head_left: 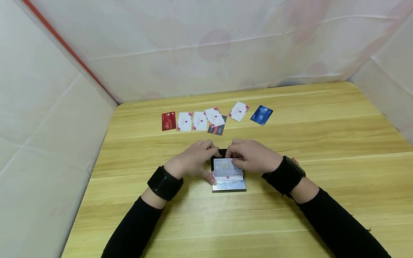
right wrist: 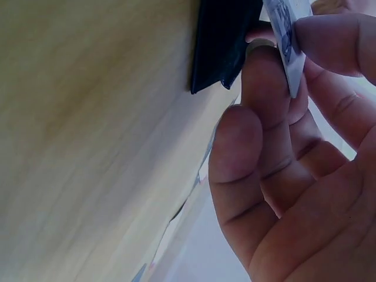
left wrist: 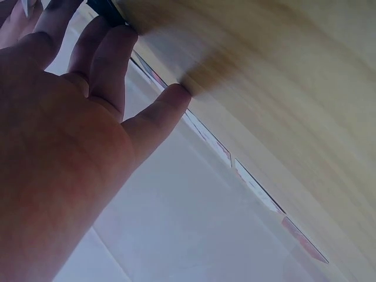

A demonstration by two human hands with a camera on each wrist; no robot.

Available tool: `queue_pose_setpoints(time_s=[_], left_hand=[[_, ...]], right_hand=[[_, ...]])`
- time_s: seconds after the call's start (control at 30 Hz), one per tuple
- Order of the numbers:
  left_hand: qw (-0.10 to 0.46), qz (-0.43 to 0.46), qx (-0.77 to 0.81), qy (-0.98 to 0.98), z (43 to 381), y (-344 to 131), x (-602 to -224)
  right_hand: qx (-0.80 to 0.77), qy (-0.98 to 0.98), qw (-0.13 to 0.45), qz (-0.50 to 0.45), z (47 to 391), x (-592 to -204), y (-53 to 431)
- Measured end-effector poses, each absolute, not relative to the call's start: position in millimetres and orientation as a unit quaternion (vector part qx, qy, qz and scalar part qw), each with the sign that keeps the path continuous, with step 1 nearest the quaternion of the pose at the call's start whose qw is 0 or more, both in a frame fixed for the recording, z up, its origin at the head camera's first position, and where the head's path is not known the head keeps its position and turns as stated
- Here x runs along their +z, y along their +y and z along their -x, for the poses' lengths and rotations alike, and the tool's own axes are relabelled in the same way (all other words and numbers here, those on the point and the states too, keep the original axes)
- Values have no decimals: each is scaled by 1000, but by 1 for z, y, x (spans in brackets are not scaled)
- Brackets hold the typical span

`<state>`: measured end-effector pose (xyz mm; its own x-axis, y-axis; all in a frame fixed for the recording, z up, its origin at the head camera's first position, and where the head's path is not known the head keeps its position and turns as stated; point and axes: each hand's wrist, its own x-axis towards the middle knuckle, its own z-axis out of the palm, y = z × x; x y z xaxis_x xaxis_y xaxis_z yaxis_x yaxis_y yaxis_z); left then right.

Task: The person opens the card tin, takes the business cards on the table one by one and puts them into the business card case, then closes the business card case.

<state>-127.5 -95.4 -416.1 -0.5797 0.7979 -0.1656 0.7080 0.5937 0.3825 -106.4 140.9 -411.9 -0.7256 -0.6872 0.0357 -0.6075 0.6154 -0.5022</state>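
Observation:
In the head view, a black and silver card holder (head_left: 229, 186) lies opened out on the table. My left hand (head_left: 195, 157) grips its left side, thumb near the lower edge and fingers at the black upper part. My right hand (head_left: 256, 154) pinches a silver VIP card (head_left: 228, 167) by its right side, over the holder. Below that card shows a strip of a white card (head_left: 227, 178). The right wrist view has the pinched card (right wrist: 295, 73) tilted between thumb and fingers, beside the black holder (right wrist: 212, 50). The left little finger (left wrist: 170, 100) rests at the table surface.
Beyond the hands lies a row of cards: a red VIP card (head_left: 169, 121), several white flowered cards (head_left: 184, 122), a dark grey card (head_left: 216, 130) partly covered by a white one, and a blue VIP card (head_left: 261, 115). A pale curtain (head_left: 193, 53) stands behind the wooden table (head_left: 290, 229).

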Motion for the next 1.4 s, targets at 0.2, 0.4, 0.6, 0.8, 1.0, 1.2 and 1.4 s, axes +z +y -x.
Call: queue_pose_setpoints(time_s=[0.2, 0.4, 0.6, 0.8, 1.0, 1.2, 1.4], left_hand=[[162, -428, 137, 878, 128, -95, -415], [164, -429, 131, 879, 127, -94, -414], [162, -431, 129, 878, 127, -94, -412], [162, -430, 128, 879, 127, -94, -411], [169, -430, 137, 876, 126, -94, -412], [166, -430, 134, 877, 126, -94, -412], [167, -430, 137, 877, 126, -93, -412]], right_hand=[[-241, 894, 102, 363, 106, -412, 140], [-244, 891, 119, 364, 106, -414, 140], [-243, 887, 126, 373, 104, -414, 139], [-240, 885, 138, 375, 102, -414, 136], [-225, 880, 151, 390, 99, -416, 133], [-226, 878, 146, 396, 97, -415, 130], [-225, 881, 144, 391, 95, -412, 130]])
